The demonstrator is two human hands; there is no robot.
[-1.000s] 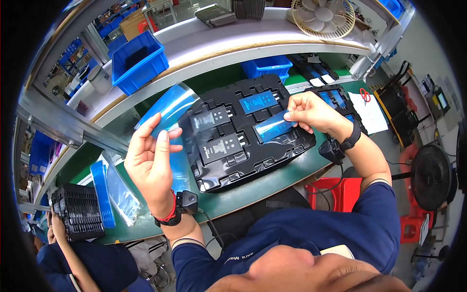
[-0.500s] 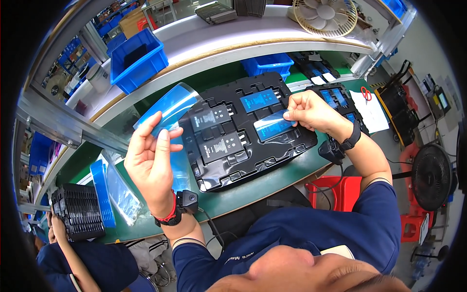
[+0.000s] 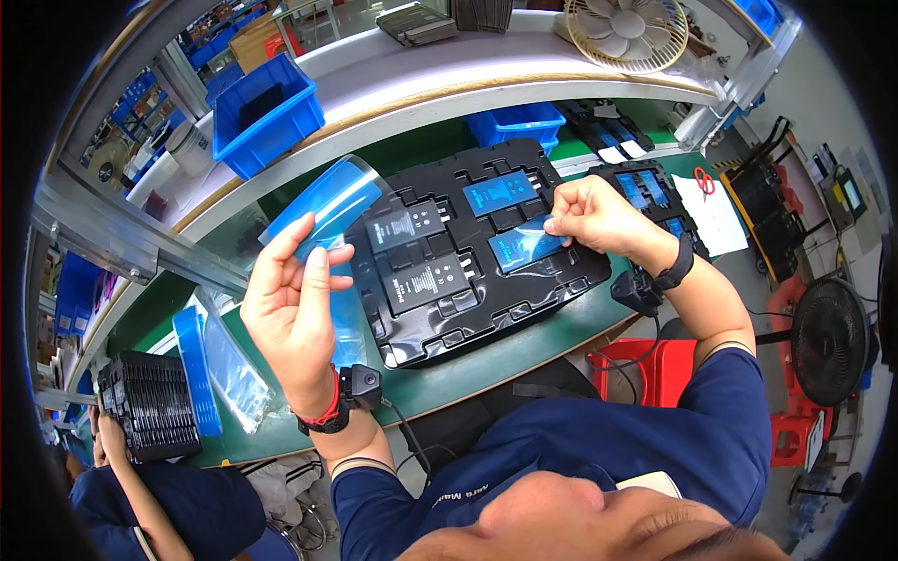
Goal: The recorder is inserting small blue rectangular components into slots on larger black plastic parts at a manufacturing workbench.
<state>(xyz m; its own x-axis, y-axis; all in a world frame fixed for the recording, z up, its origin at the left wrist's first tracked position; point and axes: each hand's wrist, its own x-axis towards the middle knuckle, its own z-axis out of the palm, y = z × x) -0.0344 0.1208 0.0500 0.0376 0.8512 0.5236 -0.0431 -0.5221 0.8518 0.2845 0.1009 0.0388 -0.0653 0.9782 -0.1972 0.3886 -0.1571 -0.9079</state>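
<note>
My right hand [image 3: 599,213] is closed, thumb and forefinger pinching the edge of a small piece of clear blue film [image 3: 538,241]. That film lies over a flat battery in the near right pocket of a black plastic tray [image 3: 510,309]. Beyond it sits another battery [image 3: 500,194] with a blue face. Two dark grey batteries, a farther one [image 3: 407,226] and a nearer one [image 3: 426,283], occupy the left pockets. At the tray's left side my left hand [image 3: 297,313] grips a curled sheet of blue film [image 3: 341,201] between thumb and fingers; the exact grip is partly hidden.
Left on the green bench [image 3: 449,379] are more film strips [image 3: 196,374] and a stack of black trays [image 3: 150,407] beside another person's arm. Red scissors [image 3: 703,180] lie on white paper at right. A shelf with a blue bin [image 3: 267,117] and fan [image 3: 625,28] spans the back.
The small film now lies flatter over the near right battery, its glare shifted. My right hand has barely moved. My left hand and the film sheet have shifted very slightly right.
</note>
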